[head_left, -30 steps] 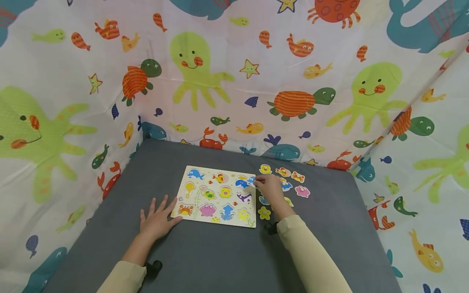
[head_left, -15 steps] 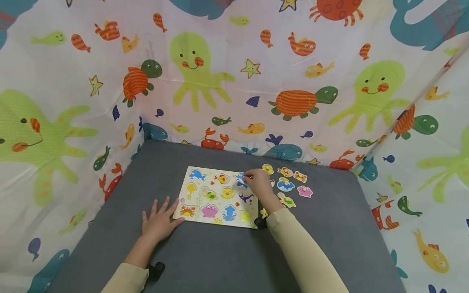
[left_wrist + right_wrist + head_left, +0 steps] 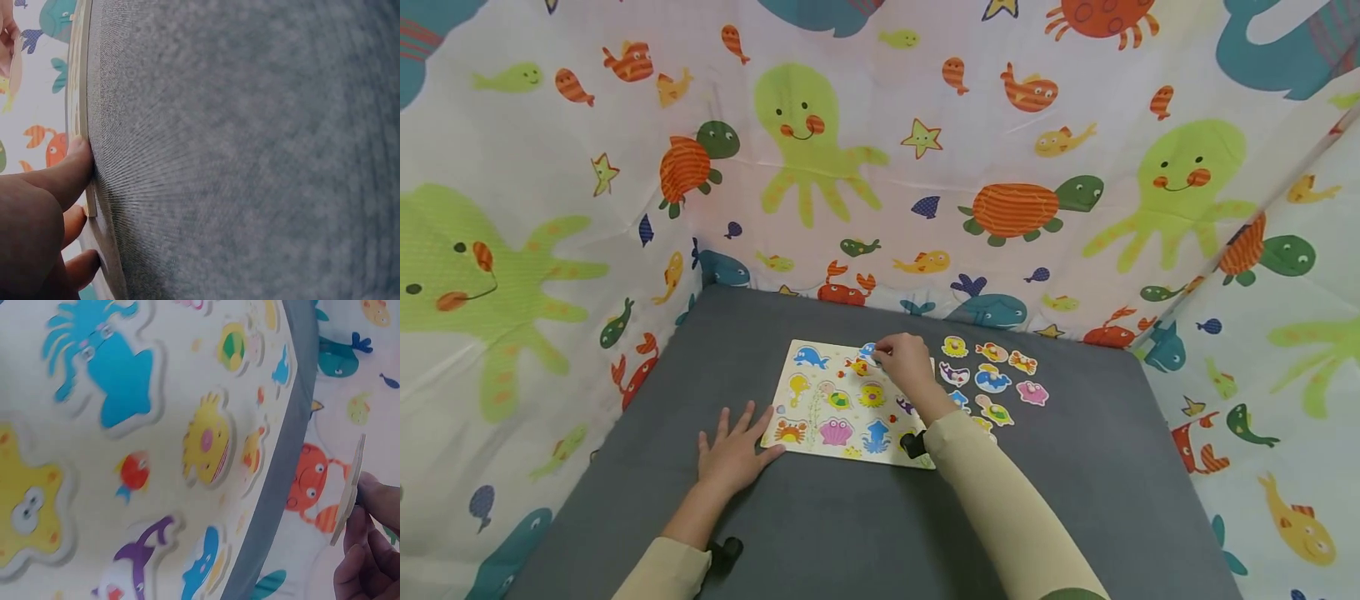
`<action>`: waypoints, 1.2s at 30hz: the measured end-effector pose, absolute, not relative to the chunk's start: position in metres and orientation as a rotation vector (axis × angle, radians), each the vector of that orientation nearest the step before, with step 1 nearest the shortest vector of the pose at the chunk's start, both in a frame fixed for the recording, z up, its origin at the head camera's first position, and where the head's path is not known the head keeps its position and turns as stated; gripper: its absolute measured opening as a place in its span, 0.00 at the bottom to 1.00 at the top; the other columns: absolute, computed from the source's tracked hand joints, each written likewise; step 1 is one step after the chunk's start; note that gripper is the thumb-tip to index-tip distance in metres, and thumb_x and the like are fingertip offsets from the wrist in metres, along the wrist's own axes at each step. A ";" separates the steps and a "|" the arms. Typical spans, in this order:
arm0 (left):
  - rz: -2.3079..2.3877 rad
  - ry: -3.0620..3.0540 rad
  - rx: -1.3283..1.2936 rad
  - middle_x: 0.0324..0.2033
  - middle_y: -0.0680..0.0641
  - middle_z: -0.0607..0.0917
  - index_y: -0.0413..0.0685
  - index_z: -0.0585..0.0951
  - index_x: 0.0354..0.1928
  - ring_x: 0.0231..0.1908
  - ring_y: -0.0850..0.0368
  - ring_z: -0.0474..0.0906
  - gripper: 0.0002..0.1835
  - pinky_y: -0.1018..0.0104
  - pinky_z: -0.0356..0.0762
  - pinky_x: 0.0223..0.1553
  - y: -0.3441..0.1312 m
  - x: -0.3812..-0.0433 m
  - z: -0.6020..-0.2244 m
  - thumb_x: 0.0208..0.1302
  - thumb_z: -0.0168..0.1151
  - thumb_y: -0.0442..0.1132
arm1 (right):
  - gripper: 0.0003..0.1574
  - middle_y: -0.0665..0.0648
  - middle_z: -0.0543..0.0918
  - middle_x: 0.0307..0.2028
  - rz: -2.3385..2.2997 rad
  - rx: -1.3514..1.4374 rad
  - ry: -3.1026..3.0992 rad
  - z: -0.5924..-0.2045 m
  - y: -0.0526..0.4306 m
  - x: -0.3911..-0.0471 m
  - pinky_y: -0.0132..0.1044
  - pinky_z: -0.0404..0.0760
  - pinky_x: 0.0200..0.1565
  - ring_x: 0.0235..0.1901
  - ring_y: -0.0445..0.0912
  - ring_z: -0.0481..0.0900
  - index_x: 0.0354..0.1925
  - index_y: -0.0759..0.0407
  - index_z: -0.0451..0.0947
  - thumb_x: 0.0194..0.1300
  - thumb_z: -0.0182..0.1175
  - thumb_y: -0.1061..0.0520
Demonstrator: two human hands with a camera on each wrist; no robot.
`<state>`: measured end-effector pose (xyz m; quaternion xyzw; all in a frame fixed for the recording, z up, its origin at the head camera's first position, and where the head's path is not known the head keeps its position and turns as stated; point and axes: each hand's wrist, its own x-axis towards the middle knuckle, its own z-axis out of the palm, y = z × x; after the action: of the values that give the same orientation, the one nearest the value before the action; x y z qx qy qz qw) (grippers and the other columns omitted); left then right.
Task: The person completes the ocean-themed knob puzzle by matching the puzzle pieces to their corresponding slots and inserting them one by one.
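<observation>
A pale wooden puzzle board (image 3: 887, 461) with sea-animal recesses lies flat on the grey tabletop. My left hand (image 3: 733, 458) rests at its lower left corner with fingers spread; in the left wrist view the thumb (image 3: 75, 165) touches the board's edge. Over the board's upper part, my right hand (image 3: 906, 367) pinches a blue-and-white puzzle piece (image 3: 867, 352) between thumb and fingers. The right wrist view shows that piece (image 3: 350, 490) edge-on, held above the board; its printed face is hidden there. A blue whale recess (image 3: 201, 562) is visible on the board.
Several loose pieces lie right of the board, among them an octopus (image 3: 955, 347), a crab (image 3: 1022, 362), a blue whale piece (image 3: 992, 380), a pink shell (image 3: 1032, 392) and a turtle (image 3: 995, 409). The right sleeve (image 3: 985, 492) partly covers others. A patterned curtain (image 3: 865, 125) surrounds the table.
My right hand has moved left across the board's top with the blue piece, from the right edge toward the middle. The left hand stays at the corner.
</observation>
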<state>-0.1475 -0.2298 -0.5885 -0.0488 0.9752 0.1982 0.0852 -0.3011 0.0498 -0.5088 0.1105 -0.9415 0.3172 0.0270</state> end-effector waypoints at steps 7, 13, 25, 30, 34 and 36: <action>0.585 2.908 -0.153 0.80 0.41 0.52 0.63 0.57 0.79 0.78 0.29 0.34 0.45 0.19 0.32 0.67 -0.233 -0.146 -0.586 0.66 0.61 0.65 | 0.07 0.52 0.90 0.36 1.019 0.387 -2.901 -0.508 0.028 -0.307 0.40 0.86 0.42 0.36 0.45 0.86 0.41 0.56 0.90 0.67 0.68 0.55; 0.577 2.924 -0.166 0.80 0.41 0.53 0.63 0.58 0.79 0.78 0.28 0.36 0.45 0.19 0.34 0.67 -0.231 -0.144 -0.589 0.64 0.62 0.65 | 0.08 0.52 0.90 0.38 1.047 0.417 -2.911 -0.510 0.011 -0.308 0.40 0.87 0.41 0.37 0.45 0.85 0.42 0.54 0.90 0.68 0.68 0.54; 0.572 2.932 -0.177 0.79 0.42 0.54 0.64 0.59 0.79 0.78 0.28 0.37 0.44 0.19 0.35 0.67 -0.228 -0.140 -0.592 0.65 0.63 0.64 | 0.08 0.51 0.89 0.37 0.981 0.497 -2.983 -0.511 -0.021 -0.314 0.36 0.85 0.41 0.35 0.44 0.83 0.41 0.55 0.90 0.68 0.67 0.54; 0.594 2.930 -0.175 0.80 0.42 0.53 0.64 0.59 0.79 0.78 0.29 0.36 0.43 0.19 0.34 0.67 -0.228 -0.144 -0.591 0.66 0.62 0.64 | 0.08 0.50 0.89 0.39 0.912 0.520 -3.005 -0.512 -0.034 -0.322 0.37 0.85 0.45 0.38 0.43 0.83 0.43 0.53 0.90 0.69 0.67 0.53; 0.610 2.915 -0.171 0.80 0.42 0.52 0.65 0.59 0.79 0.78 0.29 0.35 0.43 0.19 0.33 0.68 -0.229 -0.146 -0.589 0.66 0.63 0.62 | 0.09 0.50 0.89 0.40 0.895 0.531 -3.017 -0.517 -0.044 -0.328 0.38 0.85 0.45 0.39 0.44 0.84 0.43 0.53 0.90 0.68 0.67 0.53; 0.622 2.907 -0.170 0.80 0.42 0.52 0.64 0.59 0.79 0.78 0.29 0.34 0.43 0.19 0.32 0.67 -0.229 -0.146 -0.589 0.66 0.63 0.61 | 0.09 0.50 0.89 0.40 0.890 0.539 -3.025 -0.522 -0.048 -0.330 0.38 0.85 0.45 0.39 0.44 0.84 0.43 0.53 0.90 0.68 0.67 0.53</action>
<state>-0.1460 -0.2288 -0.5886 -0.0569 0.9730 0.2082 0.0817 -0.3302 -0.0477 -0.5218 0.1683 -0.9452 0.2782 -0.0287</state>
